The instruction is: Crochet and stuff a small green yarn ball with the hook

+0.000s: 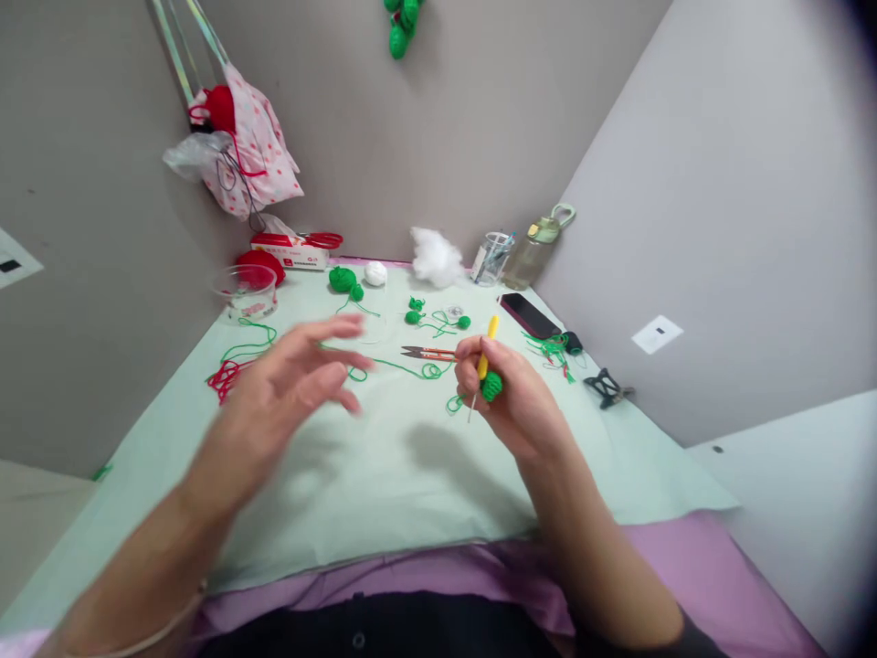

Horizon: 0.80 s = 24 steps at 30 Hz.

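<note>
As crocheting appears under way, the right hand (515,402) grips a yellow hook (488,355) and green piece (491,387), while the spread, seemingly empty left hand (291,379) likely needs the green yarn (430,371) next.

Red print on the white box (301,257) and clear tub (252,306) is too small to read.

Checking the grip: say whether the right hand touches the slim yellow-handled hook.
Touching: the head view shows the right hand gripping the hook by its handle.
</note>
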Motion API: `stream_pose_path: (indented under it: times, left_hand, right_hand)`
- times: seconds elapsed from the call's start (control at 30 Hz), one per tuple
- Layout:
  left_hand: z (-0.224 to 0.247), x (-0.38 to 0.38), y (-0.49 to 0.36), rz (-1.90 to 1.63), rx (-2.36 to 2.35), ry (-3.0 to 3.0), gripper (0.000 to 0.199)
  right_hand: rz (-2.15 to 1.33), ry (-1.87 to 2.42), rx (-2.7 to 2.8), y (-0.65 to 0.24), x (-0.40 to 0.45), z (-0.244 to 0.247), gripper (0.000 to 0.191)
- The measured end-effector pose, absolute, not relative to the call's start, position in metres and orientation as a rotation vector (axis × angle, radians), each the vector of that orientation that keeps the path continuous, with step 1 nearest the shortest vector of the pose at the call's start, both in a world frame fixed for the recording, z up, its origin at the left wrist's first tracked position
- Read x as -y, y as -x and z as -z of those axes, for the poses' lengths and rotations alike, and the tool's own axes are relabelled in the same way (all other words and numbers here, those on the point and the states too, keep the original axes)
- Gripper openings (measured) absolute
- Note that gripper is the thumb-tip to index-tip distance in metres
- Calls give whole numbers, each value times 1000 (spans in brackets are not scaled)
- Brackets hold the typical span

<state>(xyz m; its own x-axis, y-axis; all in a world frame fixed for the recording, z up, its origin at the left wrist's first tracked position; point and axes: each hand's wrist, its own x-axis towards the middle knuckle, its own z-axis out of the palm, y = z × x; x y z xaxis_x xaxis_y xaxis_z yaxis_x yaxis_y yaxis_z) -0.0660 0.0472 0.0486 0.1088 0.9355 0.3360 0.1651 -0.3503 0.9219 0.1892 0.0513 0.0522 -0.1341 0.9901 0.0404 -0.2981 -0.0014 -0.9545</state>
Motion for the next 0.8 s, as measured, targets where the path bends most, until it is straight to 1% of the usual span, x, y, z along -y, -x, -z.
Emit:
stream_pose_path:
  times: [0.07, 0.17, 0.23, 0.33, 0.4, 0.47, 0.53, 0.57, 0.63, 0.7, 0.8]
  left_hand:
    - [-46, -26, 38, -1047, -685, -1318, 54]
    - [-41, -16, 7, -885, -434, -1089, 64]
    - [-42, -22, -6, -918, -478, -1015, 67]
    - [-47, -35, -12, -1174, -607, -1006, 66]
    - [-45, -40, -8, -1374, -671, -1143, 67]
    - [-36, -40, 0, -1507, -736, -1444, 68]
    - [-23, -35, 7, -1427, -777, -1806, 59]
    - [-16, -32, 10, -1344, -790, -1868, 52]
    - [-5, -24, 14, -1192, -765, -1759, 45]
    - [1, -17, 15, -1087, -658, -1528, 46]
    - [0, -9, 12, -1066, -545, -1315, 56]
  right_hand:
    - [-1366, 862, 1054, -177, -41, -50, 27]
    - [-1320, 802, 1027, -157, -22, -44, 24]
    - [-1315, 775, 1026, -146, -10, -37, 22]
    - [-1283, 706, 1063, -138, 5, -28, 20]
    - [-1248, 650, 1097, -139, 9, -25, 24]
    - [-1203, 617, 1136, -142, 11, -25, 29]
    - [-1136, 635, 1187, -145, 10, -26, 33]
    - [-1082, 657, 1217, -146, 10, -25, 34]
    - [-960, 709, 1262, -146, 9, -24, 33]
    - [-867, 730, 1276, -146, 8, -21, 32]
    - [-829, 716, 1264, -145, 6, -13, 31]
